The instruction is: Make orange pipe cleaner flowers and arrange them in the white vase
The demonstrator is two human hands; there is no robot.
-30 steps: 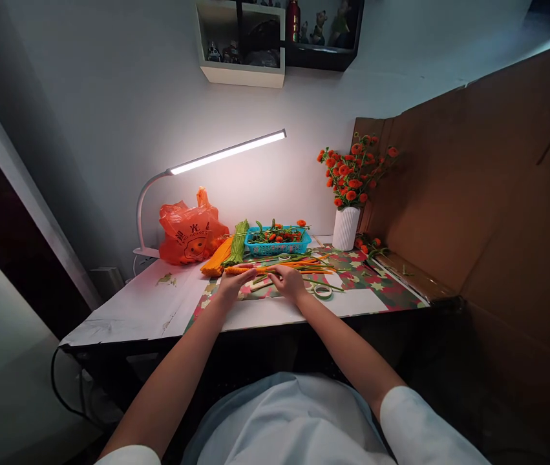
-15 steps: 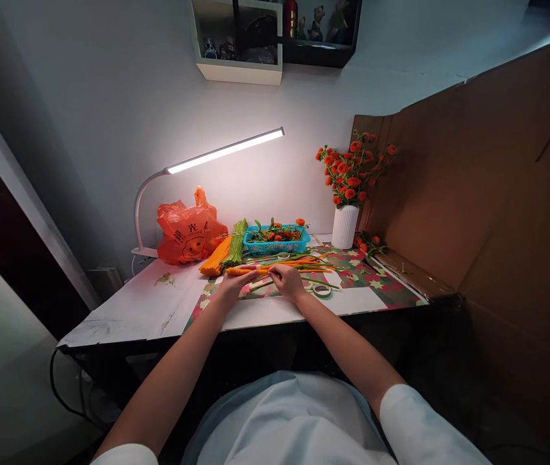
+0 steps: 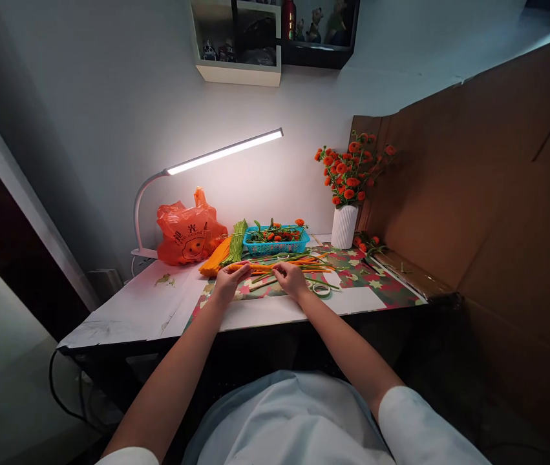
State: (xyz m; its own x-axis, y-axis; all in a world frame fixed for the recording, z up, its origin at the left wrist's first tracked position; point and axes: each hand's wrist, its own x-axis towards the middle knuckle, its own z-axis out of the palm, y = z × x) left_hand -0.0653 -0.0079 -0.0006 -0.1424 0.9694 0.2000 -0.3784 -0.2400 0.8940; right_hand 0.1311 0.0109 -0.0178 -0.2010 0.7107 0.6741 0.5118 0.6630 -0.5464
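Note:
My left hand [image 3: 229, 282] and my right hand [image 3: 292, 280] rest on the patterned mat [image 3: 352, 274] at the table's middle. Both pinch an orange pipe cleaner [image 3: 255, 267] that runs between them, the left hand at its left end, the right hand near its middle. More orange and green pipe cleaners [image 3: 304, 261] lie just beyond the hands. A small roll of tape [image 3: 322, 289] lies on the mat right of my right hand.
A bundle of orange and green pipe cleaners [image 3: 229, 248], an orange plastic bag [image 3: 187, 229] and a lit desk lamp [image 3: 216, 155] stand at the back left. A blue basket [image 3: 275, 242] and a white vase of orange flowers [image 3: 345, 223] stand behind. Cardboard [image 3: 473, 194] walls the right side.
Both hands have shifted slightly away from me along the pipe cleaner, and the left hand's fingers have closed more tightly on its end.

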